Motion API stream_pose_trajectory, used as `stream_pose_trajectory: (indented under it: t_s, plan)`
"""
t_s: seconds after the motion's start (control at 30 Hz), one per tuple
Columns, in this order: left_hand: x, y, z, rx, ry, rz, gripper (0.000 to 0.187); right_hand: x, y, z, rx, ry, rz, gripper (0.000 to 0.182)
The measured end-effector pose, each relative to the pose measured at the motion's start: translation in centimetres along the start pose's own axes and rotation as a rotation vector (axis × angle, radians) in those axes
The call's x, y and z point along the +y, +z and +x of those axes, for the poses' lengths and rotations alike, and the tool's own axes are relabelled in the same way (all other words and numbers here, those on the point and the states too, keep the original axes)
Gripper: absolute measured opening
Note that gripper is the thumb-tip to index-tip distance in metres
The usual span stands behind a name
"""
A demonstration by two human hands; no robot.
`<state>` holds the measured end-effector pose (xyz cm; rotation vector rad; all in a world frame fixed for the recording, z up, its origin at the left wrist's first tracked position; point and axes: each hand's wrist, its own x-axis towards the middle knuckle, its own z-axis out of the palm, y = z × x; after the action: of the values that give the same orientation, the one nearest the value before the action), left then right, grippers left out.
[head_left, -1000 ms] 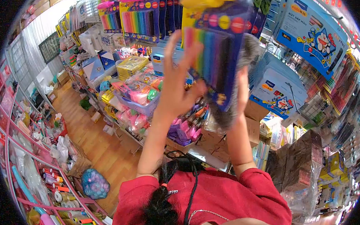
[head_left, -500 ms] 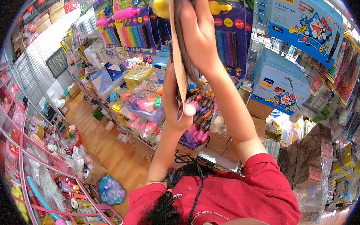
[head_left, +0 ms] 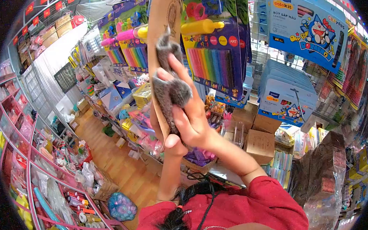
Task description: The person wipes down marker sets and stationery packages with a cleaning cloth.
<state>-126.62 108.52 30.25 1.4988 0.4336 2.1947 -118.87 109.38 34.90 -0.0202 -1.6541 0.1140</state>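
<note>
My left hand (head_left: 174, 146) grips the lower end of a thin tan board (head_left: 159, 31), thumb on its near edge and fingers mostly hidden behind it. The board stands upright, seen nearly edge-on, with a dark printed pattern near its top. A crumpled dark grey cloth (head_left: 166, 91) is bunched in my right hand (head_left: 192, 114), whose fingers curl around it. The cloth lies against the board's right face. Just behind the board hang modelling clay packs (head_left: 210, 59) with coloured sticks and a yellow roller.
Blue crayon boxes (head_left: 306, 23) hang on a wire rack to the right. Cardboard boxes (head_left: 260, 146) sit below them. Packed goods line the aisle's wooden floor (head_left: 111, 154). Pink shelving (head_left: 27, 177) holds rolls at left, near a blue plastic bag (head_left: 122, 206).
The board has shifted left and turned, showing more of its right face. My right hand has come down along it, and the cloth is now plainly visible in its fingers.
</note>
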Motion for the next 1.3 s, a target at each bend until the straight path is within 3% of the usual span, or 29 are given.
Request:
stream_pose_trajectory:
  t_s: [0.1,0.23,0.3,0.33,0.37,0.43,0.5,0.6,0.67,0.73,0.87,0.97,1.13,1.23,1.3]
  plan:
    - [-1.2,-0.6,-0.9,0.114,0.05,0.0,0.107,1.3,0.0,4.9,0.008,-0.149,-0.05,0.049]
    - [-1.0,0.2,-1.1,0.104,0.117,0.098,0.105,4.4,-0.1,11.3,0.308,-0.225,-0.048,0.038]
    - [-2.7,-2.1,-1.0,-0.107,0.152,-0.094,0.105,4.8,-1.7,11.5,0.125,-0.102,0.303,0.037]
    - [-2.1,-1.5,-1.4,-0.127,0.143,0.024,0.103,5.0,-2.5,11.6,0.053,-0.021,0.466,0.036]
    - [-2.9,-2.0,-1.5,-0.128,0.155,0.018,0.106,6.1,-1.5,10.4,0.283,0.014,-0.119,0.035]
    - [-4.6,-3.0,-1.7,-0.13,0.178,0.007,0.11,5.0,-0.8,6.4,0.192,0.134,-0.105,0.037]
    - [-0.8,-0.2,-0.7,-0.026,0.083,0.109,0.111,2.3,0.7,2.2,0.188,0.321,0.085,0.041]
    - [-0.2,-0.3,0.1,-0.034,0.006,-0.009,0.112,0.1,1.6,-2.4,0.061,0.263,0.09,0.05]
    - [-0.2,-0.5,-0.3,-0.071,-0.019,-0.043,0.113,-0.8,0.5,-1.9,-0.056,0.166,-0.057,0.057]
    - [-0.9,-1.1,-0.5,-0.145,0.035,-0.008,0.114,-0.5,0.3,0.5,-0.014,0.057,0.015,0.056]
    - [0.8,-0.7,-0.6,-0.249,0.129,0.17,0.097,1.3,-0.6,7.0,0.082,0.037,-0.032,0.049]
    - [0.6,-0.4,-0.5,-0.401,0.189,0.163,0.073,3.5,-2.0,10.3,0.194,0.201,0.018,0.039]
    - [0.9,1.1,0.6,-0.532,0.386,0.299,0.058,12.5,-3.0,2.4,0.079,0.04,-0.451,0.046]
    - [0.9,1.9,0.7,-0.486,0.561,0.604,0.063,9.6,-2.2,-1.8,0.055,0.293,-0.298,0.052]
    - [2.0,2.2,0.4,-0.462,0.534,0.81,0.077,6.3,-1.8,-4.6,0.075,0.491,-0.091,0.057]
